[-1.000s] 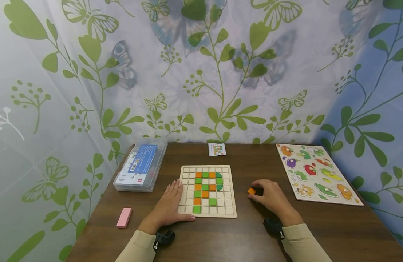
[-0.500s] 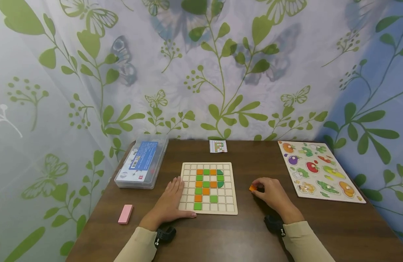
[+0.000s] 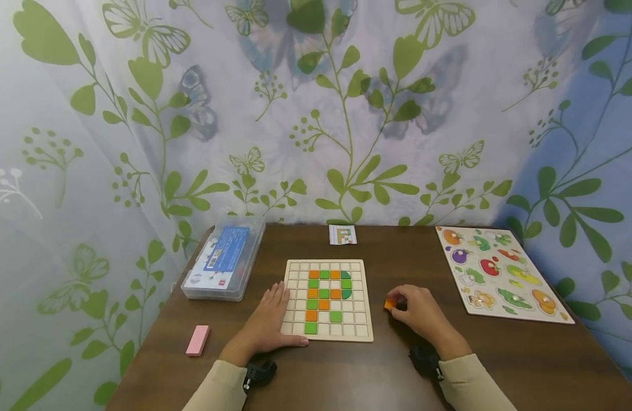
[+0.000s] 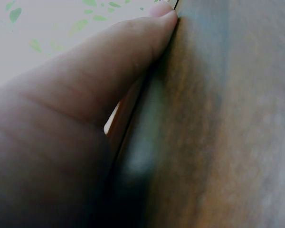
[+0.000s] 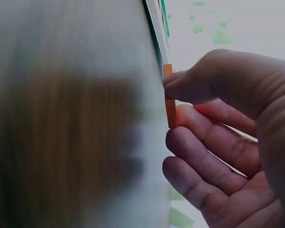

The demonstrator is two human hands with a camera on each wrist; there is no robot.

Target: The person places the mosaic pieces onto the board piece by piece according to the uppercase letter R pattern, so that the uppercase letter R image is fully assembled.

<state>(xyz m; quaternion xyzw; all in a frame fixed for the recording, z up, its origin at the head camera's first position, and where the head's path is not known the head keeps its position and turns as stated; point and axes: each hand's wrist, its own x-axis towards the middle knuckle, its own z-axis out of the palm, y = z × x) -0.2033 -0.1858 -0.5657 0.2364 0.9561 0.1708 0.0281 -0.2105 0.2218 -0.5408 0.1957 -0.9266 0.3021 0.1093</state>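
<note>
In the head view, a pale wooden grid board point(image 3: 355, 318) lies mid-table, with orange and green square tiles set in its cells and two dark green rounded ones at the right of the pattern. My left hand point(image 3: 266, 319) lies flat with straight fingers along the board's left side, its thumb at the near left corner. Right of the board, my right hand point(image 3: 421, 311) pinches an orange square tile point(image 3: 390, 304) between thumb and fingers. The right wrist view shows that tile point(image 5: 171, 114) edge-on at the fingertips, the other fingers loosely bent below.
A clear plastic case point(image 3: 218, 262) with a blue label stands at the back left, and a pink block point(image 3: 197, 341) lies nearer. Behind the board is a small pattern card point(image 3: 342, 234). A vegetable puzzle board point(image 3: 500, 273) lies at the right, before a leaf-print curtain point(image 3: 295, 142).
My right hand, still pinching the orange tile, has shifted slightly left toward the board. The left hand stays in place; the head view has tilted a little and returned.
</note>
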